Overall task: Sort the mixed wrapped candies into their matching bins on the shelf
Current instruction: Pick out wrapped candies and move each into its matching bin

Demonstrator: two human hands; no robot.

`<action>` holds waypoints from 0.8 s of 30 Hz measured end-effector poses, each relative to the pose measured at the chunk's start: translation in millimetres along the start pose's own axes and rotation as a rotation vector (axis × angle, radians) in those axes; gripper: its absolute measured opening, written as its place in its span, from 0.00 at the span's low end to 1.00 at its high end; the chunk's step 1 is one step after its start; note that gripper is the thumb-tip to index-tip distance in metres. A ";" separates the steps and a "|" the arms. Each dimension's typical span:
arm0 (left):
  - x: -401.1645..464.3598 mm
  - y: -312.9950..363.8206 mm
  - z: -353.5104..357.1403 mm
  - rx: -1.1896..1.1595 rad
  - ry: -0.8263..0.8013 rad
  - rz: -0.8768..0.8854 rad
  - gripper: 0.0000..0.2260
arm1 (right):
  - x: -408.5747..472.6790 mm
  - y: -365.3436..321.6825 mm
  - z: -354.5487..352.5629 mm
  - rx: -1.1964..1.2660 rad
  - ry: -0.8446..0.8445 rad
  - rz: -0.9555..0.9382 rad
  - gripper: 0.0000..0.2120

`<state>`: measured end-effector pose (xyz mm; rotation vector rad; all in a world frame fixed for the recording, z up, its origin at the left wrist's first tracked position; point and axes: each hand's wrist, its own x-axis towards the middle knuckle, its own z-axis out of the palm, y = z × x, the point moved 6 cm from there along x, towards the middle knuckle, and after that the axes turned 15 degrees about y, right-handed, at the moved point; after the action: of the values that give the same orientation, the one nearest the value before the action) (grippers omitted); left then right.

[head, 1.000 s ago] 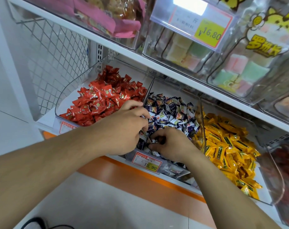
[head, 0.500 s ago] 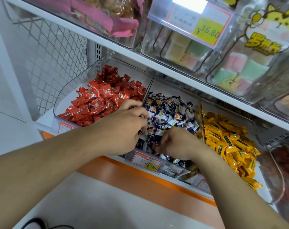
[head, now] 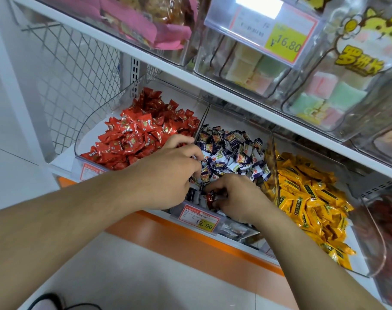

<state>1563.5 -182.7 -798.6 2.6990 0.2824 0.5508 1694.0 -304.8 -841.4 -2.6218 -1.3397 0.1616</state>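
Observation:
Three clear bins stand side by side on the lower shelf. The left bin (head: 89,133) holds red wrapped candies (head: 136,133), the middle bin (head: 242,121) dark blue and white candies (head: 233,153), the right bin (head: 358,268) yellow candies (head: 311,198). Both hands reach into the front of the middle bin. My left hand (head: 166,173) has its fingers curled down into the blue candies; what they hold is hidden. My right hand (head: 235,198) pinches a red wrapped candy (head: 210,199) at the bin's front.
A price tag reading 19.90 (head: 199,218) is clipped to the middle bin's front. The upper shelf (head: 190,79) hangs close above with bins of pastel sweets (head: 324,90) and a 16.80 tag (head: 268,34). A wire mesh panel (head: 74,86) closes the left side. Another bin of red sweets (head: 389,224) stands far right.
My right hand has shifted slightly and now shows a red candy pinched in its fingers. My left hand stays at the same spot in the middle bin.

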 end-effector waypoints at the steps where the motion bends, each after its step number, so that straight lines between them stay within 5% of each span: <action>1: 0.0 -0.1 0.3 0.000 -0.001 0.000 0.13 | 0.3 -0.5 -0.2 -0.003 0.007 -0.006 0.21; 11: 0.4 1.5 -0.8 0.010 0.007 0.007 0.13 | -0.8 1.4 -25.7 0.097 0.279 -0.019 0.13; 17: -0.2 1.6 -1.5 0.008 0.008 0.000 0.13 | -2.0 4.0 -11.4 0.031 0.136 -0.006 0.17; 24: -0.3 1.1 -0.6 0.007 0.004 -0.001 0.14 | 2.6 3.3 4.2 0.005 0.052 0.020 0.11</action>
<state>1563.1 -183.6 -797.8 2.7045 0.2877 0.5558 1697.3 -304.1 -846.2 -2.6172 -1.2949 0.0982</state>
